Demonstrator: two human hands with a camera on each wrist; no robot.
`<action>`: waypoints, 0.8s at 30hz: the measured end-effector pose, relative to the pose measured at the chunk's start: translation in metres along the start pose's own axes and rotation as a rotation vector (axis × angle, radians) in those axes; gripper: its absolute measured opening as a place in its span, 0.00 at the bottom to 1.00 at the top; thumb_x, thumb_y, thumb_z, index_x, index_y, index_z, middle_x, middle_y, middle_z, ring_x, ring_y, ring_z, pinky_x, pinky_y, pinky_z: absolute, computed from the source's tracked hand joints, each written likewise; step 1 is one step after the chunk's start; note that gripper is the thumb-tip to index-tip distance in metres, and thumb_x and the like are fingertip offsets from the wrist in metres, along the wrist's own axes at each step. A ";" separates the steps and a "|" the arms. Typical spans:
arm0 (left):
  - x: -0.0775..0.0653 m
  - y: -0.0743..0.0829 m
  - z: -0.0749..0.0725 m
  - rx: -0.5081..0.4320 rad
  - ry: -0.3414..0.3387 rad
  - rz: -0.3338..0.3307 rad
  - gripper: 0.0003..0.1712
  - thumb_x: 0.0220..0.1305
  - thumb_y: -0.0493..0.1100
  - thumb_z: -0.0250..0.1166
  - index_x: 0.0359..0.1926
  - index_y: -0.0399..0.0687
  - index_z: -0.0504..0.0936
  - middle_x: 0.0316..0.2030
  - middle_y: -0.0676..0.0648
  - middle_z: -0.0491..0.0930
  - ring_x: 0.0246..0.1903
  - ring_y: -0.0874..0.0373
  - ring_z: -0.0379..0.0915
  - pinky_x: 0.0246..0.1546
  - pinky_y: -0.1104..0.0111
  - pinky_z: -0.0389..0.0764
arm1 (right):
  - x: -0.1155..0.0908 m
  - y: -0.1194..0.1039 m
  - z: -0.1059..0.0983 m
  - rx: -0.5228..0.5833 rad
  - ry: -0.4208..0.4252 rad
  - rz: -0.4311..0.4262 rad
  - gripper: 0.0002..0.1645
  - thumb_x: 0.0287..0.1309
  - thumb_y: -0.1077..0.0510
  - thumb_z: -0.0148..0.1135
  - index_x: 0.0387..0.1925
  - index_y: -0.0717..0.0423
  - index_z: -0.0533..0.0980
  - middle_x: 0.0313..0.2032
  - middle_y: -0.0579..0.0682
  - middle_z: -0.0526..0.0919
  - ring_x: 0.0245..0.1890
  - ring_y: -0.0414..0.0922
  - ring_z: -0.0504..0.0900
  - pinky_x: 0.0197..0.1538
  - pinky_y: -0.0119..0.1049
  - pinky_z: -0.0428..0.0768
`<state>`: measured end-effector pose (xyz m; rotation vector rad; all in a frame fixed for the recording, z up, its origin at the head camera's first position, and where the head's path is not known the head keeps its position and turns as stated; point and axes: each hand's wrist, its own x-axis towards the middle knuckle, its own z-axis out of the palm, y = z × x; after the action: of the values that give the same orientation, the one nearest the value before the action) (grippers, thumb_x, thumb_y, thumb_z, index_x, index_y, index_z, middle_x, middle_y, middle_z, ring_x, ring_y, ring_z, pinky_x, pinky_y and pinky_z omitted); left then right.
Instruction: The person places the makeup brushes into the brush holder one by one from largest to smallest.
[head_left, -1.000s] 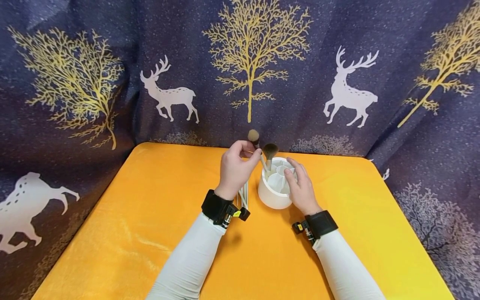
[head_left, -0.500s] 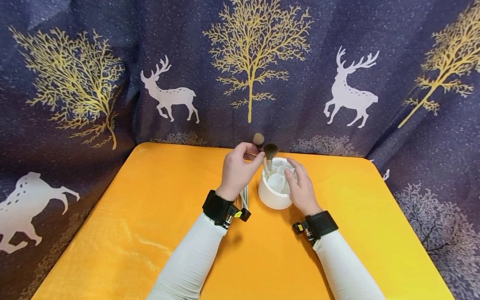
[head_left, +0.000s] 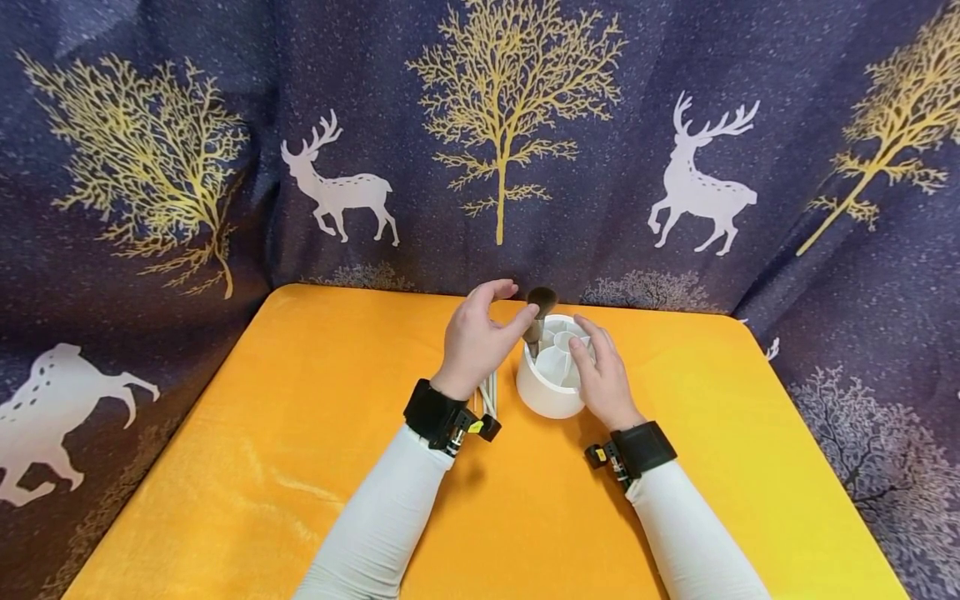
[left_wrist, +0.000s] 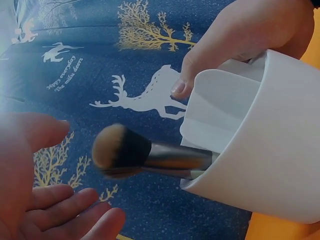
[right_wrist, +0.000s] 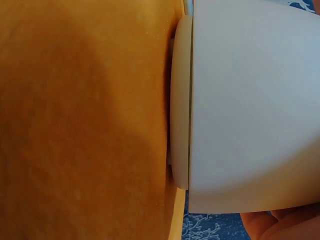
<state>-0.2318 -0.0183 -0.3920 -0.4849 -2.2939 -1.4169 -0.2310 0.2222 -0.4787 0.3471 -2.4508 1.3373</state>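
Grips the white holder (head_left: 543,400) by its wall with the right hand (head_left: 606,382), presumably to steady it. Spreads the left hand (head_left: 480,342), thumb and fingers parted around nothing. Seems to count two brushes inside, just right of the left hand: one tan-tipped brush (left_wrist: 155,155), one dark-headed brush (head_left: 542,300), both heads-up, probably to protect bristles. Shows several slim pale sticks (head_left: 491,390) near the left wrist, too hidden to number.

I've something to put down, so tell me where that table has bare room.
Free: the orange table outside the left sleeve, outside the right sleeve, and between them, nearer than the white holder. Crowded: around that holder, with left hand, right hand, brushes inside and pale sticks alongside.
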 end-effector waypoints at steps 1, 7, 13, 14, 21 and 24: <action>0.000 0.000 -0.001 -0.001 0.003 -0.004 0.32 0.77 0.55 0.74 0.72 0.41 0.81 0.63 0.45 0.86 0.43 0.52 0.87 0.43 0.60 0.87 | 0.000 0.000 0.000 0.000 0.000 0.000 0.33 0.89 0.46 0.50 0.83 0.58 0.67 0.75 0.65 0.73 0.76 0.63 0.71 0.79 0.66 0.64; 0.003 -0.003 -0.005 -0.022 0.035 -0.032 0.28 0.80 0.55 0.69 0.69 0.41 0.82 0.61 0.45 0.88 0.55 0.49 0.86 0.49 0.57 0.87 | 0.001 0.001 0.000 0.001 0.001 -0.001 0.33 0.89 0.46 0.50 0.83 0.58 0.67 0.75 0.64 0.73 0.76 0.63 0.71 0.79 0.65 0.64; 0.006 -0.010 -0.011 -0.024 0.050 -0.077 0.27 0.82 0.55 0.67 0.67 0.41 0.83 0.59 0.45 0.88 0.59 0.49 0.85 0.52 0.54 0.86 | 0.000 0.000 0.000 0.002 0.002 0.001 0.33 0.89 0.45 0.50 0.82 0.58 0.67 0.75 0.64 0.73 0.76 0.63 0.71 0.79 0.66 0.64; 0.007 -0.011 -0.012 -0.020 0.053 -0.085 0.26 0.82 0.55 0.67 0.67 0.41 0.84 0.59 0.45 0.88 0.59 0.49 0.85 0.53 0.54 0.86 | 0.000 0.000 0.000 0.001 0.003 0.001 0.33 0.89 0.45 0.50 0.83 0.58 0.67 0.75 0.64 0.73 0.76 0.63 0.71 0.79 0.66 0.64; 0.011 -0.023 -0.023 0.000 0.080 -0.111 0.26 0.83 0.55 0.66 0.66 0.40 0.84 0.58 0.42 0.88 0.61 0.46 0.84 0.58 0.50 0.82 | 0.000 0.000 0.000 0.005 0.016 -0.016 0.32 0.89 0.47 0.51 0.82 0.59 0.68 0.74 0.65 0.74 0.75 0.64 0.72 0.78 0.65 0.65; 0.012 -0.029 -0.027 -0.007 0.087 -0.119 0.27 0.83 0.54 0.66 0.67 0.38 0.83 0.58 0.41 0.88 0.60 0.45 0.84 0.59 0.50 0.81 | 0.000 0.000 0.000 0.006 0.014 -0.015 0.33 0.89 0.47 0.51 0.82 0.59 0.67 0.74 0.65 0.74 0.75 0.64 0.72 0.78 0.65 0.64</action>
<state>-0.2520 -0.0539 -0.3977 -0.2874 -2.2818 -1.4716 -0.2308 0.2218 -0.4787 0.3551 -2.4288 1.3364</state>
